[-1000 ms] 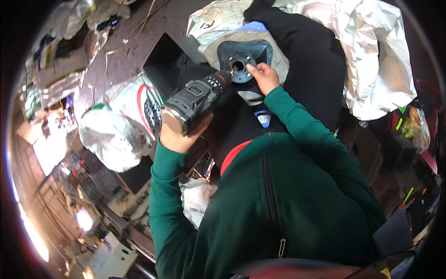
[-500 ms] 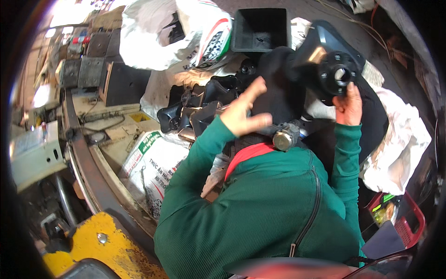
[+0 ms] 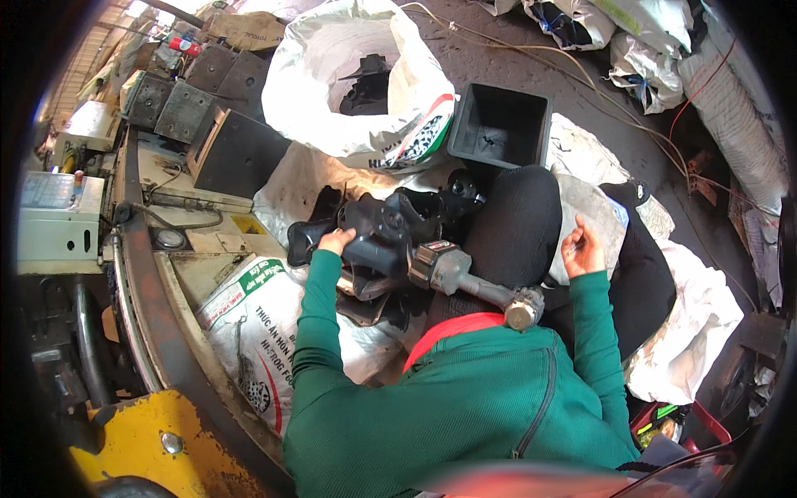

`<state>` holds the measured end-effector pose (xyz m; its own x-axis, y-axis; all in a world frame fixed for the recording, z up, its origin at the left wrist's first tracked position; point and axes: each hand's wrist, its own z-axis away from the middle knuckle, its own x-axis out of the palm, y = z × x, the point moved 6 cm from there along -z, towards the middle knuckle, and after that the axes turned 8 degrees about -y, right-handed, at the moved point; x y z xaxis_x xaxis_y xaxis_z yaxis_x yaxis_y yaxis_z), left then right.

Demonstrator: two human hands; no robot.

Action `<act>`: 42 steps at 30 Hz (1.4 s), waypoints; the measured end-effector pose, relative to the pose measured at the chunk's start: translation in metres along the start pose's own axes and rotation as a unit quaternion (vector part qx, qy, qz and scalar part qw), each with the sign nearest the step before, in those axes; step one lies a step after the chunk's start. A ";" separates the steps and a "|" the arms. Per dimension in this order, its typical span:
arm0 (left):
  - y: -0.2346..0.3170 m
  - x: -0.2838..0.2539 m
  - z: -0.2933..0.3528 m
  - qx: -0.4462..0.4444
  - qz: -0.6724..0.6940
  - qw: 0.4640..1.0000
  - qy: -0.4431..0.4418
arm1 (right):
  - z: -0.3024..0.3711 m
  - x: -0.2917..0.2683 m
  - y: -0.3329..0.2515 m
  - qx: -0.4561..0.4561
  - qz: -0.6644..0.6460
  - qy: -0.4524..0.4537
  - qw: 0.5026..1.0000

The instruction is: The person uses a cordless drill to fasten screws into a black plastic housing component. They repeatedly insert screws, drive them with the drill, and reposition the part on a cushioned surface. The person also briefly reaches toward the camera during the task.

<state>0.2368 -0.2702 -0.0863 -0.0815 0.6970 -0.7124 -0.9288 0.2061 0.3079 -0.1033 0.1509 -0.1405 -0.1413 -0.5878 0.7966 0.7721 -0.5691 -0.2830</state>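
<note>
My left hand is closed on the near left edge of a black moulded plastic part, its thumb on top. That part lies over a pile of similar glossy black parts left of my legs. My right hand is raised over my right leg, fingers loosely curled and apart, with nothing in it. Across my lap rests a grey metal tool with a dark boxy end towards the pile and a round metal end towards my waist.
Beyond the pile stands an open white sack with black parts inside. Right of it is a black plastic bin. A rusty-edged machine bed runs along my left. A red basket stands at lower right; cables cross the floor.
The black flanged part has left my right hand, which is now empty. My left hand has moved down-left and taken hold of a part on the pile. The view has shifted.
</note>
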 end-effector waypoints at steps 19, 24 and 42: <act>0.286 -0.133 -0.259 0.236 -0.105 0.958 0.128 | 0.253 -0.008 -0.270 -0.627 0.360 0.241 0.647; 0.289 -0.119 -0.314 0.175 -0.069 0.972 0.141 | 0.329 -0.152 -0.319 -0.532 0.433 0.515 0.514; 0.174 -0.120 -0.177 0.173 0.609 0.748 0.201 | 0.211 -0.357 -0.250 0.032 0.617 0.552 0.560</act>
<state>0.0208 -0.4400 -0.0589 -0.9571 0.2644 0.1185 0.0657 -0.2006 0.9775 -0.1153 0.6249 -0.2415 0.2551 -0.5276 -0.8103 0.7193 0.6636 -0.2057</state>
